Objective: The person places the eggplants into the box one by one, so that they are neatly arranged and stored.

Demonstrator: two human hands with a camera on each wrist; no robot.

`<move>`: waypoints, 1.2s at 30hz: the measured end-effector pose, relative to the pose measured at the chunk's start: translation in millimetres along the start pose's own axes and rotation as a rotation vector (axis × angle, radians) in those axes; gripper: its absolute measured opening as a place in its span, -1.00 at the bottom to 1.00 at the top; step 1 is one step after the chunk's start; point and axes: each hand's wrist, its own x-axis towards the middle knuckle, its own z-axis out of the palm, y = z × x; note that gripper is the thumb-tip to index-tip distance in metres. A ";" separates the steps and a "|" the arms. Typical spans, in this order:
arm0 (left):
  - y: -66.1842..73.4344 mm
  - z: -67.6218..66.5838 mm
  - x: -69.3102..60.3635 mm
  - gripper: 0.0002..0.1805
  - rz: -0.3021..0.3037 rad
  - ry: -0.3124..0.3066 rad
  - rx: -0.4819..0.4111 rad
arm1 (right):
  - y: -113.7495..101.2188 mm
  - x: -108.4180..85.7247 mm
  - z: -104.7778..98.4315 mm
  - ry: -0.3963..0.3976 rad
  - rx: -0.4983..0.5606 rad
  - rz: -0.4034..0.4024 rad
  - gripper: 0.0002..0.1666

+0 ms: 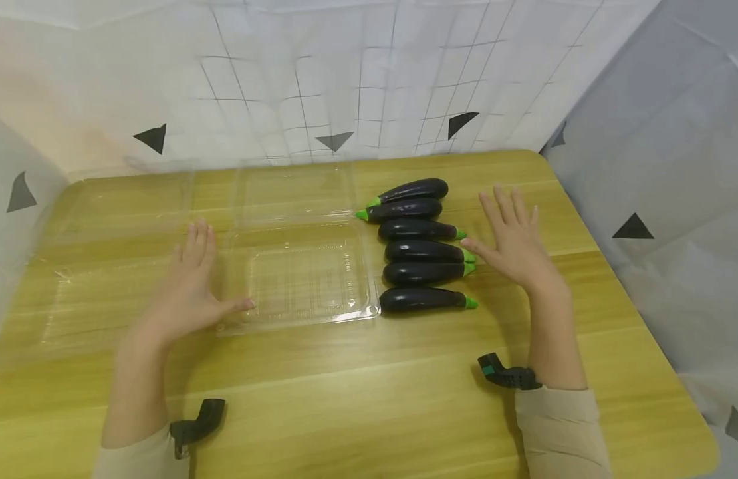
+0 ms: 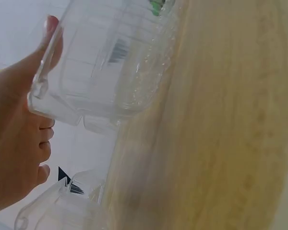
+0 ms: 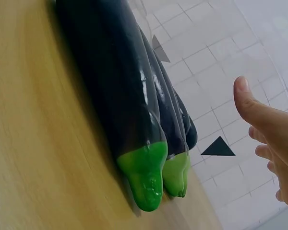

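My left hand [image 1: 186,289] hovers between two clear plastic clamshell boxes, fingers straight and thumb spread over the left rim of the nearer-to-middle box [image 1: 369,311]. The left wrist view shows the thumb behind that box's clear wall [image 2: 93,72]; the hand holds nothing. Several dark purple eggplants [image 1: 423,251] with green stem ends lie in a column right of the box. Just right of them, my right hand [image 1: 515,249] is held with fingers extended, its thumb near the green tips. In the right wrist view it stands apart from the closest eggplant [image 3: 115,72].
The other clear box [image 1: 52,299] lies at the left, its lid [image 1: 129,199] folded back toward the wall. The middle box's lid [image 1: 294,189] is folded back too. White sheets [image 1: 345,73] with grid lines and black triangles enclose the wooden table [image 1: 345,412].
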 end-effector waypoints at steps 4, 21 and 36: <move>7.3 3.0 0.2 0.41 0.020 -0.018 0.000 | -1.7 -2.3 -1.5 0.006 -0.015 -0.015 0.04; 22.7 9.2 -1.2 0.48 0.058 -0.088 -0.095 | -2.5 -16.0 -3.6 0.123 0.005 -0.140 0.13; 21.7 8.4 -14.6 0.45 0.043 -0.109 -0.123 | -18.2 -14.0 6.6 0.296 0.095 -0.309 0.09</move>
